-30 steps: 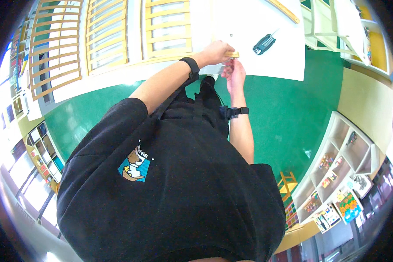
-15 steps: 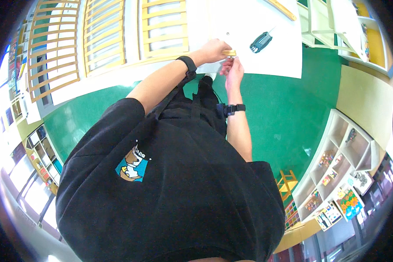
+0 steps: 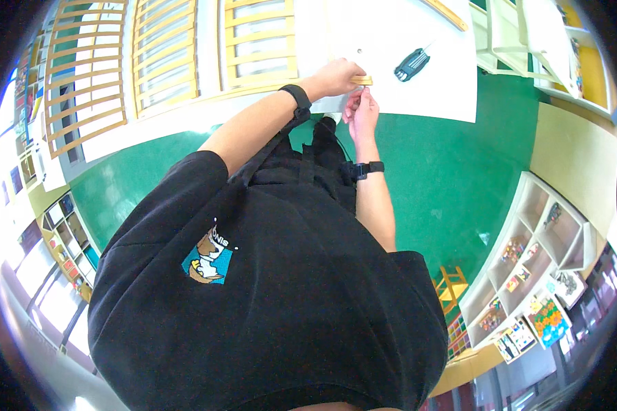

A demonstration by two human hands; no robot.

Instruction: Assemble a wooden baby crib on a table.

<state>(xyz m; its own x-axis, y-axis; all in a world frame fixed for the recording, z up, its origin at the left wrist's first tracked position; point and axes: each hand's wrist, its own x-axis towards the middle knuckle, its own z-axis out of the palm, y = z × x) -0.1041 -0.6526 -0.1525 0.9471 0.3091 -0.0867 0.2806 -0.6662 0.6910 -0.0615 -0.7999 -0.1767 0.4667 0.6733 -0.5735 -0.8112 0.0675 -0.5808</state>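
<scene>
My left hand (image 3: 336, 77) is closed around a small light-wood piece (image 3: 362, 80) near the front edge of the white tabletop (image 3: 445, 96). Just below that piece, the fingers of my right hand (image 3: 363, 118) are pinched together at its underside. Whatever small part they grip is mostly hidden; a thin bit shows between fingertips and wood. To the right lies a dark folding hex key set (image 3: 411, 65) with one thin key extended. A tiny dark round object (image 3: 360, 51) rests beyond my hands.
Slatted wooden panels (image 3: 260, 41) lie to the left on the table, with another slatted panel (image 3: 85, 82) at its left end. A wooden bar (image 3: 445, 14) is at the far right. White shelving (image 3: 527, 219) and a small yellow chair (image 3: 451, 288) stand on the green floor.
Both hands have shifted very slightly; the right fingertips have moved up closer to the wooden piece, covering more of the small part below it. The hex key set has stayed on the table.
</scene>
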